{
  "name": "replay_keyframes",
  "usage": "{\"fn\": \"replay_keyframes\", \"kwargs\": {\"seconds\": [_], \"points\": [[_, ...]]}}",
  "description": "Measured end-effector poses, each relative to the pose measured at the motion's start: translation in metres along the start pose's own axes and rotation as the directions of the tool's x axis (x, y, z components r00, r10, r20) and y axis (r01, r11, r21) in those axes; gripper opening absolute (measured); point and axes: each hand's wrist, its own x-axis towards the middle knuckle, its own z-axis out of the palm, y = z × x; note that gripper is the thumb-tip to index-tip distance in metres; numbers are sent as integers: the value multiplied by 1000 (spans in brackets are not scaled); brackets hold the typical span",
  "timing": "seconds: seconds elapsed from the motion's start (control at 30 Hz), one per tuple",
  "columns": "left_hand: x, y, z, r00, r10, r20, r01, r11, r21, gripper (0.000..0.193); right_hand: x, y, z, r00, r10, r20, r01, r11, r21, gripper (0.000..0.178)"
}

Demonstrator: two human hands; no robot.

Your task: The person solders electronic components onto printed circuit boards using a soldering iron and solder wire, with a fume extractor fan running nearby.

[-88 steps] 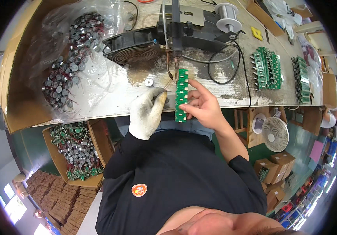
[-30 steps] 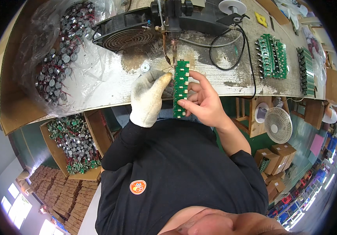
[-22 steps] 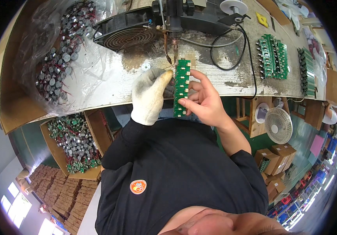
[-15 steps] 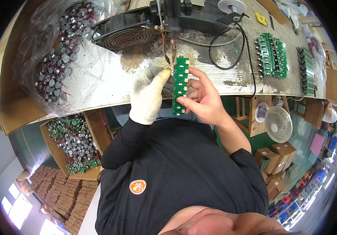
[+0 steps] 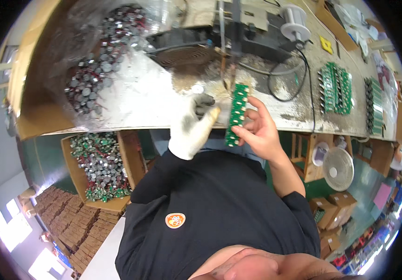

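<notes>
A long green circuit board [image 5: 237, 112] with a row of small white connectors is pinched between the thumb and fingers of my bare right hand [image 5: 262, 133]. It stands nearly upright in front of me at the bench edge, its far end close to a soldering tip [image 5: 225, 84]. My left hand [image 5: 191, 128], in a white glove with grey fingertips, is just left of the board and apart from it. Its thumb is spread away from the curled fingers, and nothing shows between them.
Loose round motors with red wires [image 5: 88, 84] lie in plastic at the left. Below them is a cardboard box of motors and boards [image 5: 100, 168]. A black fan [image 5: 187, 56], a white spool [image 5: 295, 23], a black cable [image 5: 310, 88] and stacked green boards [image 5: 336, 88] occupy the bench.
My left hand has drawn away from the board and soldering tip, its thumb and fingers parting. The board now tilts slightly, still in my right hand. The whole view has shifted.
</notes>
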Motion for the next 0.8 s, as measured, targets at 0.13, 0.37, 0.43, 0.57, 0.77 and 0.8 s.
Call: {"fn": "replay_keyframes", "kwargs": {"seconds": [0.13,0.37,0.43,0.57,0.77,0.8], "points": [[12,-11,-26,952,306,-7,-302,943,141,38,4,0,-4,998,-2,-56,-1,998,-59,70],[84,-15,-118,819,423,-388,-67,741,668,28,8,0,-6,999,-47,-7,47,998,-35,68],[108,-11,-129,884,315,-345,44,679,732,28,8,1,-6,999,-52,-15,51,998,-45,68],[126,1,-137,904,390,-173,-50,500,865,24,8,3,-5,997,-64,-33,63,998,-25,69],[147,-5,-155,915,402,24,-157,300,941,12,8,2,-3,996,-81,-21,81,996,-23,67],[147,-8,-158,913,406,26,-159,299,941,12,8,0,-3,997,-80,-19,80,997,-18,67]]}}
